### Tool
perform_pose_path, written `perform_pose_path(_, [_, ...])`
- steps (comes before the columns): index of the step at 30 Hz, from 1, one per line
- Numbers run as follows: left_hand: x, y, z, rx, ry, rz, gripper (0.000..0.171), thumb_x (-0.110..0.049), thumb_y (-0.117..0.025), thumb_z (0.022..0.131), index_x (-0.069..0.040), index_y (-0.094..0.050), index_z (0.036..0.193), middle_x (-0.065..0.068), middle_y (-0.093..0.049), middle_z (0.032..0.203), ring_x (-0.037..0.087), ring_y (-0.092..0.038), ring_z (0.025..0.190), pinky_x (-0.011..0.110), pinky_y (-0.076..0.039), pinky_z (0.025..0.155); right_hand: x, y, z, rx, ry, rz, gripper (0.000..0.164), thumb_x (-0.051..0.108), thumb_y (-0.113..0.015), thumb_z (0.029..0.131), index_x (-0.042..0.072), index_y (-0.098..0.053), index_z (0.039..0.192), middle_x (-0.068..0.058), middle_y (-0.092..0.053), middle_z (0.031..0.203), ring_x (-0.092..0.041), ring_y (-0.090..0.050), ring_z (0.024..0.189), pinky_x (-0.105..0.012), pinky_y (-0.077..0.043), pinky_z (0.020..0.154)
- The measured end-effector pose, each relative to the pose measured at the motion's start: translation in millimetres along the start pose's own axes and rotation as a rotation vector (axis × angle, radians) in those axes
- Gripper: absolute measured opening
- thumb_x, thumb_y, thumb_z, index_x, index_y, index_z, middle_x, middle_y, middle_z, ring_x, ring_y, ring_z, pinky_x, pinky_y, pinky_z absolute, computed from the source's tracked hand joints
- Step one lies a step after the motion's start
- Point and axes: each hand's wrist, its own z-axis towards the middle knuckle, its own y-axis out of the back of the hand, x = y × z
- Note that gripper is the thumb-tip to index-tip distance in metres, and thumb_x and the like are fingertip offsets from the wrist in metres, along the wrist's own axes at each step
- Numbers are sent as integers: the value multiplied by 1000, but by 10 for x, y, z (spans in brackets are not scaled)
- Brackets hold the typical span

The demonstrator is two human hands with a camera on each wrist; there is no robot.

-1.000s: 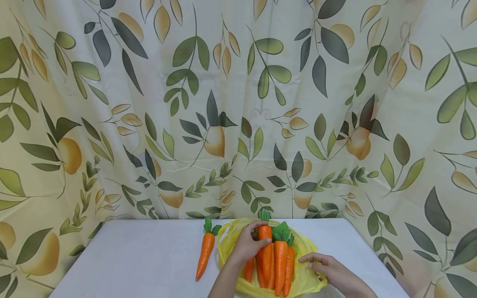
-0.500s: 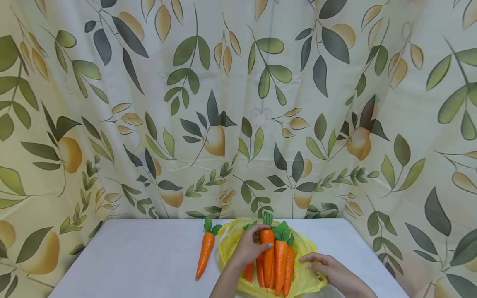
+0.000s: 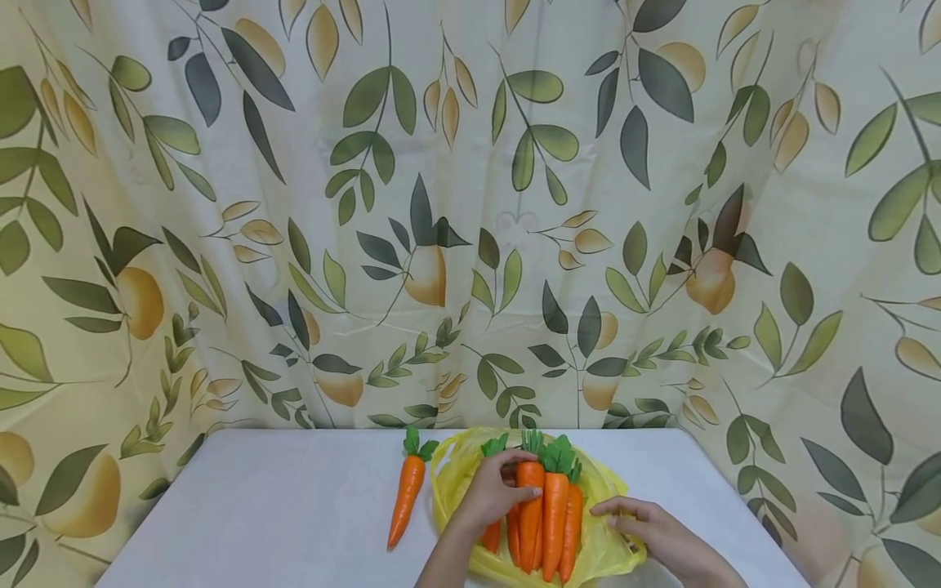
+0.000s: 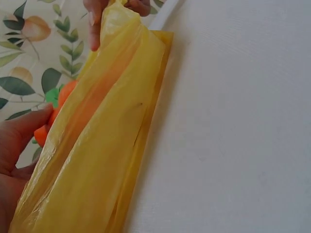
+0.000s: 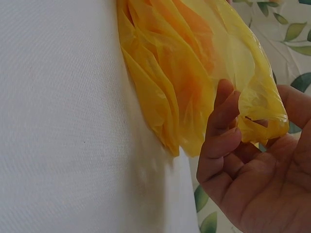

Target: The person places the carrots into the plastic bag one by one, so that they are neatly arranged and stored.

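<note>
In the head view a yellow plastic bag lies spread wide on the table with several orange carrots in it, their green tops pointing to the far side. My left hand grips one carrot near its top, thumb on the near side and fingers behind. At the bag's right edge is my right hand, holding the plastic between thumb and curled fingers, which the right wrist view shows closely at the bag's rim. The left wrist view shows the bag's side hiding most of the carrots.
A single carrot with green leaves lies on the white table, left of the bag. Behind and on both sides hangs a leaf-and-fruit patterned curtain, close to the table's far edge.
The carrot in my left hand has moved slightly to the right and lower, beside the other carrots in the bag. My right hand has stayed at the bag's edge.
</note>
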Motion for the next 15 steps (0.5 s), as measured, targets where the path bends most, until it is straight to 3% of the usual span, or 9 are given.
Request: perform_pose_path(15, [7, -28, -14, -36, -9, 52, 46, 4, -89, 77, -13, -77, 118, -1, -65, 103, 18, -59, 86, 33, -55, 74, 29, -21, -14, -10, -16, 5, 34, 19, -54, 107, -1, -62, 134, -15, -56, 136, -25, -60, 104, -39, -52, 87])
